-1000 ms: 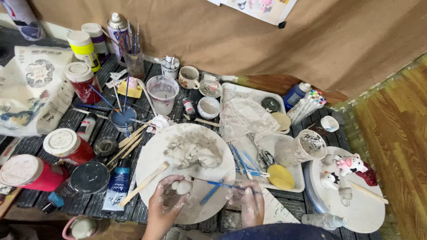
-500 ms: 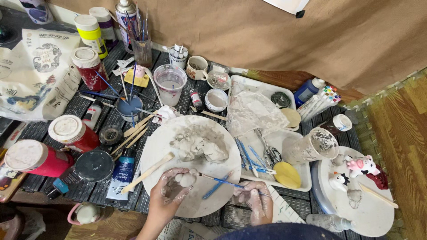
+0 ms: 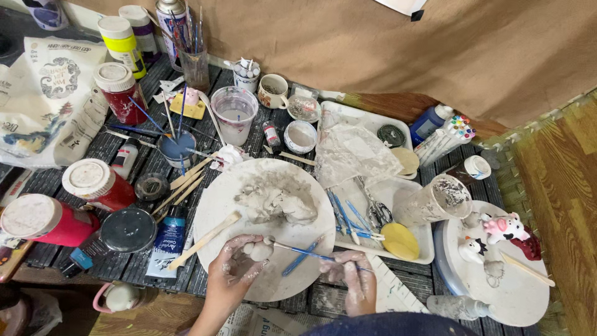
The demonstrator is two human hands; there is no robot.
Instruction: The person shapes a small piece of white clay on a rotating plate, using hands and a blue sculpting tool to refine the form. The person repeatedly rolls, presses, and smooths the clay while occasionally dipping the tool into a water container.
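Here, the round white clay-smeared work board [image 3: 214, 205] serves as the landmark for everything else. At its near edge, the left hand [image 3: 236, 269], coated in grey clay, curls its fingers around a small pale lump of clay [image 3: 257, 250], pinching it between thumb and fingertips just above the board. The right hand [image 3: 350, 280], also smeared, sits just off the board's near right edge, its fingers pressed together on the end of a thin blue-handled modelling tool [image 3: 303, 252]; the tool's tip reaches leftward and touches the small lump. A second blue tool [image 3: 301, 256] lies flat on the board beneath it.

At the board's centre rests a large rough mass of grey clay [image 3: 277, 198]. A flat wooden stick [image 3: 205, 239] lies slanted across the board's left rim.

Right of the board sits a white rectangular plastic tray [image 3: 367, 118] holding crumpled clear plastic wrap [image 3: 354, 152], metal scissors [image 3: 372, 208] and a round yellow sponge [image 3: 400, 241]. Further right stands a second round white board [image 3: 516, 298] carrying a small pink and white animal figurine [image 3: 502, 227].

Left of the main board are 2 red jars with white lids [image 3: 96, 183], a black round lid [image 3: 128, 230] and a blue paint tube [image 3: 166, 239]. Behind the board stand a clear plastic cup of cloudy water [image 3: 234, 115] and a glass jar of brushes [image 3: 194, 65].
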